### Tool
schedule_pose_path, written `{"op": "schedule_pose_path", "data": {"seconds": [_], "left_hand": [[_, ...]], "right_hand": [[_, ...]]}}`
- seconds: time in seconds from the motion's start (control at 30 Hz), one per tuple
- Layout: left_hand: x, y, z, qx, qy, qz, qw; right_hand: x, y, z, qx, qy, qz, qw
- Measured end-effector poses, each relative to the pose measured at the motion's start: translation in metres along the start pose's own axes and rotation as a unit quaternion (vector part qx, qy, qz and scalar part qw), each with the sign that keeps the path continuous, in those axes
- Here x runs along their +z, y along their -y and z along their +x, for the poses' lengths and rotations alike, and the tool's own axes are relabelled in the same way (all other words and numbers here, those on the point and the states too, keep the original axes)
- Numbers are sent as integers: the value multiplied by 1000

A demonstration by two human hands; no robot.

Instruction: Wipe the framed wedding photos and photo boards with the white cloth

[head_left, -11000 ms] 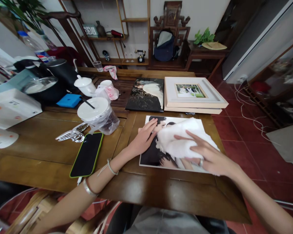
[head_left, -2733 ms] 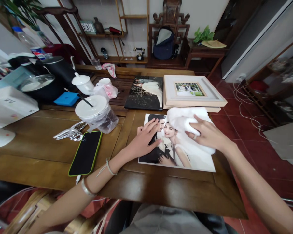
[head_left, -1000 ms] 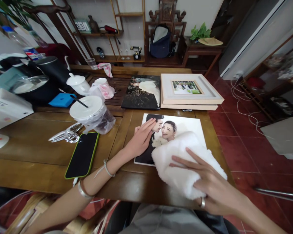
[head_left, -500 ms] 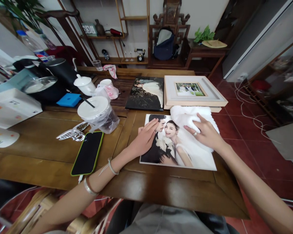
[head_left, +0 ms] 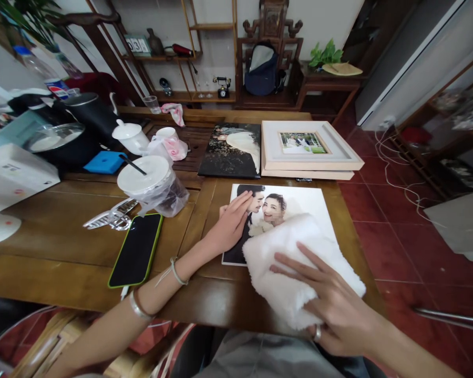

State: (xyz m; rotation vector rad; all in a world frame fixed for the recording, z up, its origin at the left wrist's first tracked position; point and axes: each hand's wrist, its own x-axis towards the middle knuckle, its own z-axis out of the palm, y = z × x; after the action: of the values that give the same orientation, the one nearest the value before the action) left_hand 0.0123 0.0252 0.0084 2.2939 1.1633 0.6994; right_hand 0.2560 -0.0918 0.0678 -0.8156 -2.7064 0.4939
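Our right hand (head_left: 331, 299): open, fingers spread, pressed flat on a white fluffy cloth (head_left: 287, 262). The cloth covers the near right part of a large portrait print (head_left: 299, 202), which lies flat at the near edge of the wooden table (head_left: 63, 231). Our left hand (head_left: 230, 226): open, palm down on the print's left edge. Left of it, a green-cased phone (head_left: 136, 249); beyond the print, a framed picture (head_left: 307, 147).

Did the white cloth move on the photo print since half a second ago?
Yes. The white cloth, under the right hand, came toward the person: from beside the white frame to the near edge of the photo print.
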Motion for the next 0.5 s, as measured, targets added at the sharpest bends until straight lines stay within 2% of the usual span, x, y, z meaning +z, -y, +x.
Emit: {"op": "schedule_pose_path", "data": {"seconds": [0.13,0.27,0.4,0.5], "left_hand": [[-1,0,0,6,9,1,1000],[-2,0,1,0,15,1,1000],[-2,-2,2,-9,22,9,1000],[-2,-2,3,-17,22,14,1000]], "right_hand": [[-8,-17,-1,22,6,-12,1000],[-20,-59,11,67,-48,-36,996],[-33,-106,24,144,-96,-35,984],[-38,-128,32,176,-125,-32,976]]}}
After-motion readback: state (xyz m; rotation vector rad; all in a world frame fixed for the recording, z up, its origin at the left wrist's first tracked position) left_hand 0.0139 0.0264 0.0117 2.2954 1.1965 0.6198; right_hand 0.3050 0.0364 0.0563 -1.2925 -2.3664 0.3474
